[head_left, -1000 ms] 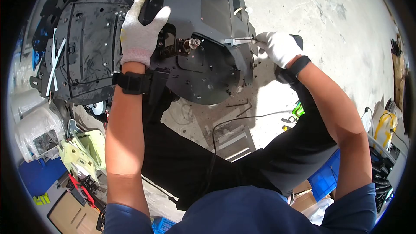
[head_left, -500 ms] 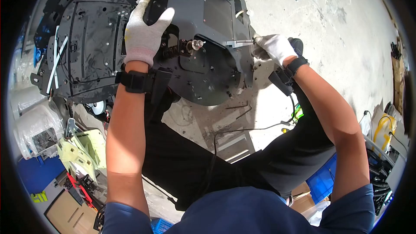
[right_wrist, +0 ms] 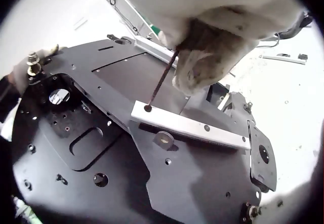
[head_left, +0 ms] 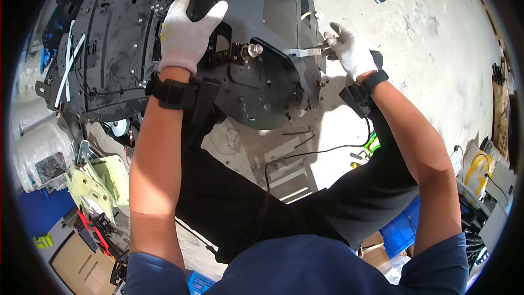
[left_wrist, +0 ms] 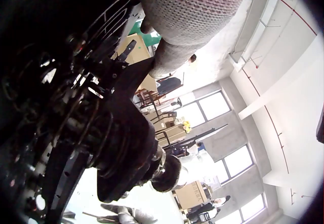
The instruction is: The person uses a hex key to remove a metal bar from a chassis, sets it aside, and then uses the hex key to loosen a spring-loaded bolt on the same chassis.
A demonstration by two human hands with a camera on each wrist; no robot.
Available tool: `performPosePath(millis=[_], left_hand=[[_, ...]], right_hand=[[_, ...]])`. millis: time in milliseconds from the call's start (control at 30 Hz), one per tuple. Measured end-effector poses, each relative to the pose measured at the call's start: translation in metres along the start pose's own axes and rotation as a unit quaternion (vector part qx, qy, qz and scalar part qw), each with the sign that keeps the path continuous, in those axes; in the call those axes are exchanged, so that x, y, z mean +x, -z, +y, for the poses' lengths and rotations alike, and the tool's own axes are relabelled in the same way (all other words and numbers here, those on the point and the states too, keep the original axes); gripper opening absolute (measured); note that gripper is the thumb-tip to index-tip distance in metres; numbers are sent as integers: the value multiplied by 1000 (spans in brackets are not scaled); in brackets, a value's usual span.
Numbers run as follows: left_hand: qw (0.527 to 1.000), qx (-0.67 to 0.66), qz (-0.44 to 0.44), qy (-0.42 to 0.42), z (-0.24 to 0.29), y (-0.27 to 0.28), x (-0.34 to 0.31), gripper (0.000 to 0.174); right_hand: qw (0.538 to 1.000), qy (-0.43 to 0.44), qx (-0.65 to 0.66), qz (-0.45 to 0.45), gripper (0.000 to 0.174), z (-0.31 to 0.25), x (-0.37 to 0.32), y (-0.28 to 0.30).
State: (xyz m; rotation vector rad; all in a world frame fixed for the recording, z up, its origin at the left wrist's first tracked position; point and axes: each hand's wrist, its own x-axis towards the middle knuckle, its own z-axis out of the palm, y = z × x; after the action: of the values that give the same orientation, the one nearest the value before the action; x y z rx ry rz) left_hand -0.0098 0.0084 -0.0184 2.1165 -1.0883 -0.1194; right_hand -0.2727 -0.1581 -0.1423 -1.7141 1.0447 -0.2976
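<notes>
White glove, fingers fanned, thin dark rod in its pinch

The white-gloved right hand (head_left: 351, 54) pinches a thin dark metal rod (right_wrist: 162, 82) at its upper end. Its fingers were bunched a moment ago; now the upper ones have lifted and spread, which suggests a shift of hold rather than a release. Exactly which fingertips press the rod is hidden.

The rod slants down to a hole at one end of a pale, straight metal bar (right_wrist: 187, 125); its tip meets that hole, so the two still look engaged. The bar lies along a dark grey sheet-metal body (head_left: 234, 11), at its right side.

To the left, the white-gloved left hand (head_left: 188, 33) is spread, thumb well apart from the fingers, over the body's left side; its contact there is hard to tell. A silver threaded bolt (head_left: 254, 50) sticks out just right of it. Farther left is a black ribbed plate (head_left: 120, 49) with crossed white strips (head_left: 68, 68). Nearer, dark L-shaped rods (head_left: 305, 139) lie on the pale concrete floor (head_left: 409, 22).
</notes>
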Motion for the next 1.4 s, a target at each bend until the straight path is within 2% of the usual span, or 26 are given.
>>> performPosePath(millis=[67, 100, 133, 167, 200, 300, 400, 433, 467, 500, 533, 600, 633, 667, 733, 800, 933, 1000, 1033, 1133, 1200, 1300, 1367, 1400], left_hand=[[1000, -4, 2, -7, -3, -1, 1, 67], [1000, -5, 3, -4, -4, -1, 1, 67], [1000, 2, 9, -16, -5, -1, 1, 66], [999, 9, 15, -27, -6, -1, 0, 66], [1000, 10, 18, -23, -6, -1, 1, 66], [1000, 14, 2, -23, -3, 1, 1, 67], [999, 24, 4, -44, -8, 0, 1, 67], [996, 2, 58, -63, -2, -2, -2, 61], [996, 5, 63, -56, -1, -2, -3, 61], [996, 14, 65, -59, -1, -2, -4, 60], [995, 22, 67, -65, -2, -2, -3, 59], [995, 28, 69, -68, -6, -3, -4, 61], [996, 23, 66, -63, -4, -2, -3, 61], [996, 17, 63, -58, -3, -2, -2, 62], [997, 7, 61, -48, 0, -1, -3, 62], [998, -5, 59, -36, 1, -1, -4, 63], [997, 3, 62, -37, 1, -1, -3, 62], [997, -5, 60, -37, 2, 0, -4, 62], [998, 0, 57, -34, 4, 1, -4, 61], [998, -13, 49, -23, 9, 2, -3, 61], [999, 9, 42, -27, 8, 4, -4, 61], [999, -17, 39, -19, 8, 4, -5, 61], [999, -17, 39, -20, 6, 3, -5, 61], [999, -19, 38, -23, 6, 3, -5, 61]], right_hand=[[998, 11, -51, 21, 30, 8, 4, 4], [992, -103, 71, -35, 27, -18, -6, 9], [954, -214, 190, -90, 24, -33, -13, 11], [971, -170, 131, -102, 26, -33, -17, 13], [971, -170, 129, -106, 26, -33, -18, 14], [993, -56, -52, -92, 25, -40, -23, 16], [992, -49, -61, -101, 24, -33, -21, 16], [991, -69, -31, -113, 25, -33, -21, 16], [990, -67, -35, -120, 25, -22, -17, 19], [976, 48, -158, -144, 26, -4, -10, 25], [934, 162, -274, -160, 26, -2, -8, 26], [926, 166, -289, -178, 32, -20, -11, 28], [977, 10, -130, -167, 35, -48, -18, 22], [978, -147, 36, -146, 38, -62, -22, 20], [975, -156, 50, -152, 42, -50, -16, 21], [962, -166, 146, -162, 45, -43, -17, 24], [960, -149, 161, -175, 40, -31, -15, 26], [972, -10, -70, -225, 40, -25, -7, 28], [969, -15, -123, -215, 38, -25, -7, 28], [952, 7, -198, -234, 34, -25, -10, 31], [951, 20, -223, -215, 30, -23, -12, 30], [962, -11, -195, -188, 25, -38, -15, 28], [967, -145, -106, -182, 26, -43, -13, 27], [966, -145, -107, -183, 26, -43, -11, 25]])
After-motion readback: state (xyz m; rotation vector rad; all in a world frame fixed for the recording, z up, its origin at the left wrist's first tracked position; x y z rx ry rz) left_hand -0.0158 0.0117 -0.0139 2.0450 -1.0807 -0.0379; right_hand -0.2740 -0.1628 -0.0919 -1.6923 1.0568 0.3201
